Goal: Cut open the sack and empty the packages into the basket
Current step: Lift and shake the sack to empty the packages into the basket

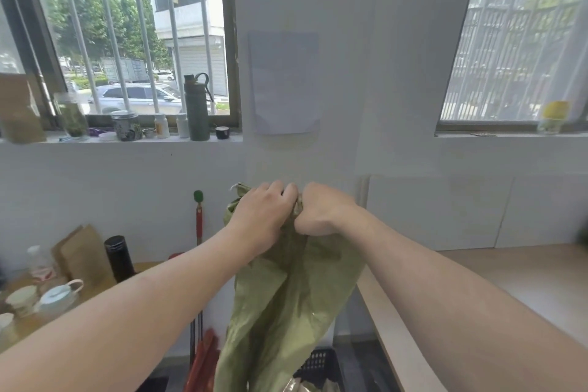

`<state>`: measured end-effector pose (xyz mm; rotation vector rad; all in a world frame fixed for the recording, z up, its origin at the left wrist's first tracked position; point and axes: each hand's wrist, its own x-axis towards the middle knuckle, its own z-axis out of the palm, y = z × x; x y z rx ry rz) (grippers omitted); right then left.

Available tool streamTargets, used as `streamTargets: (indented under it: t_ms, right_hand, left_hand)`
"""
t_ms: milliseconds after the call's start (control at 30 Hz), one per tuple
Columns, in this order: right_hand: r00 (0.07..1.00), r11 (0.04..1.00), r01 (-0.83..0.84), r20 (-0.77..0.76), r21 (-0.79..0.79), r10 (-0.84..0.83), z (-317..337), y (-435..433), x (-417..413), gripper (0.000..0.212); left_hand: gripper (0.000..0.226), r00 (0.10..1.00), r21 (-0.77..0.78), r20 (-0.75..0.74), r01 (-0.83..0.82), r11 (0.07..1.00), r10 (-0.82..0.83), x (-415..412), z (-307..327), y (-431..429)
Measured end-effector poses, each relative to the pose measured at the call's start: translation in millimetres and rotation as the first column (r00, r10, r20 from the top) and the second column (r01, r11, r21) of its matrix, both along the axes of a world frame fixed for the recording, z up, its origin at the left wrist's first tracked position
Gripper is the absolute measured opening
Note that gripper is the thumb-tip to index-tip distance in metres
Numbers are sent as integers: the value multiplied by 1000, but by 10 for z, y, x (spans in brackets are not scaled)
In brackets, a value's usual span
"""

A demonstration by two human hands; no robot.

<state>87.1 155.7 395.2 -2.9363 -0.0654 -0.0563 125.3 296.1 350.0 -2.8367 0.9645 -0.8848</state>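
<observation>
A green woven sack point(286, 296) hangs in front of me, held up high by its upper end. My left hand point(264, 216) and my right hand point(321, 213) both grip the bunched fabric at the top, knuckles side by side. The sack's lower end drops toward a black slotted basket point(321, 363) on the floor. Something pale and shiny, perhaps a package point(296, 387), shows at the sack's bottom over the basket. No cutting tool is in view.
A wooden counter point(477, 289) runs along the right. On the left a table point(28, 325) holds cups, a dark bottle point(119, 259) and brown bags. Red-handled tools point(199, 223) lean on the wall. A windowsill carries jars and a green flask point(197, 108).
</observation>
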Motion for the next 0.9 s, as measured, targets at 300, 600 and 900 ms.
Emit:
streamTargets:
  t_ms: [300, 600, 900]
  right_hand:
    - [943, 928, 19, 316, -372, 107, -123, -88, -48, 52]
    - [722, 883, 197, 672, -425, 163, -322, -75, 52, 68]
    - [793, 882, 111, 576, -457, 198, -187, -71, 146, 23]
  left_hand:
    - [7, 890, -182, -433, -244, 953, 145, 94, 225, -157]
    - [15, 608, -269, -792, -435, 859, 59, 69, 592, -141]
    - [31, 602, -133, -797, -255, 958, 49, -61, 582, -42]
